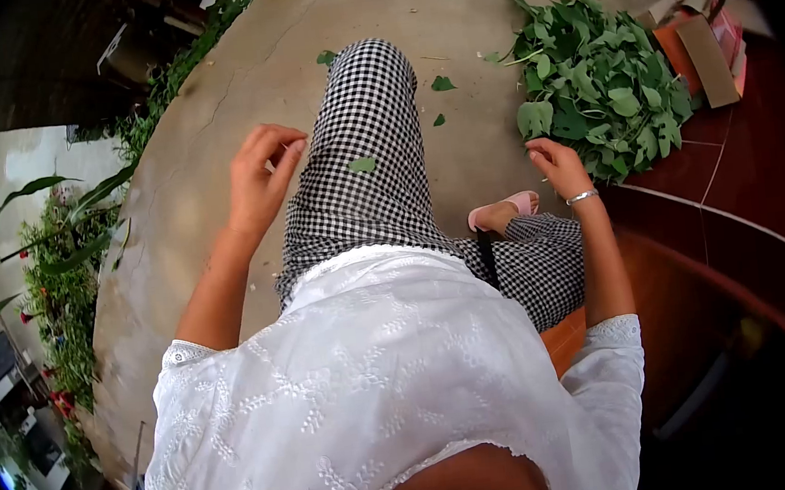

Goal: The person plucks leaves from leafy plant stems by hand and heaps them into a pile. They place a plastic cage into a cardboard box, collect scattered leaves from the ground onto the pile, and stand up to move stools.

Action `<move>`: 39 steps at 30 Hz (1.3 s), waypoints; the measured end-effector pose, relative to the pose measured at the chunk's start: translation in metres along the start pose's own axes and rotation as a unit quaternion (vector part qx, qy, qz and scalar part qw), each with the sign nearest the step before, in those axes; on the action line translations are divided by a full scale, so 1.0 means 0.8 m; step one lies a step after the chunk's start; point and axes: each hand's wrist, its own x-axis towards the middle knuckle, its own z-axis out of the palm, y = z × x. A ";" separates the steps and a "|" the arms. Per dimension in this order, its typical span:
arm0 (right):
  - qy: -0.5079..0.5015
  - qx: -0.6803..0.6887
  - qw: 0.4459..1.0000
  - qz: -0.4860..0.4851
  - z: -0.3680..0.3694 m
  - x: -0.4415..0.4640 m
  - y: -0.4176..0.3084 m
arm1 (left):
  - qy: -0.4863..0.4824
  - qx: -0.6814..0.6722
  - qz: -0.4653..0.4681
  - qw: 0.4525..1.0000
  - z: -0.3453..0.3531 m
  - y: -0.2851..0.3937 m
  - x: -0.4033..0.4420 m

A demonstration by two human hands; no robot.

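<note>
My left hand [262, 180] hovers beside my left knee, fingers curled and thumb tip close to the fingertips. Anything pinched there is too small to make out. At the near edge of a heap of green leafy stems [599, 83] is my right hand [559, 168], a bracelet on its wrist. Its fingers are bent together just below a broad leaf [534, 119]; whether they grip a stem cannot be seen. A single loose leaf [362, 165] lies on the checked trousers [360, 205] over my left thigh.
Loose leaves [442, 82] are scattered on the concrete floor [286, 19]. An opened cardboard box [707, 59] stands behind the heap, near dark red tiles [744, 164]. A pink sandal [523, 202] is on my right foot. Flowering plants [71, 295] line the left side.
</note>
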 end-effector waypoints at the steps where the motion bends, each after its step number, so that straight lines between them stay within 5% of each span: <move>1: -0.016 0.004 1.000 -0.021 0.006 0.016 -0.020 | -0.053 -0.017 -0.023 0.998 0.002 0.005 -0.011; 3: -0.035 0.008 0.999 -0.041 0.022 0.039 -0.040 | -0.144 0.000 -0.054 0.988 0.014 0.025 -0.021; 5: -0.062 -0.029 0.992 -0.107 0.043 0.056 -0.049 | -0.147 0.089 0.034 0.985 0.035 0.026 -0.021; 9: -0.081 -0.044 0.992 -0.085 0.075 0.052 -0.067 | -0.149 0.131 0.090 0.976 0.052 0.001 -0.001; 17: -0.065 0.018 0.998 -0.014 0.105 0.029 0.021 | -0.125 -0.061 0.028 0.990 0.113 0.047 0.147; 21: -0.058 0.008 0.998 0.016 0.118 0.056 0.043 | -0.213 -0.077 0.233 0.946 0.222 0.076 0.190; 26: -0.074 -0.100 0.990 0.060 0.162 0.148 0.088 | -0.417 0.044 0.352 0.837 0.311 0.082 0.214; 30: -0.056 -0.102 0.993 -0.005 0.213 0.218 0.157 | -0.404 0.238 0.279 0.838 0.411 0.017 0.163; 31: -0.053 -0.100 0.993 -0.024 0.229 0.230 0.162 | -0.432 0.121 0.302 0.841 0.369 0.039 0.191; 32: -0.135 -0.083 0.984 0.084 0.209 0.246 0.122 | -0.450 0.003 0.320 0.834 0.345 0.051 0.207; 39: -0.101 -0.145 0.982 0.073 0.269 0.354 0.133 | -0.418 0.008 0.269 0.868 0.338 0.057 0.196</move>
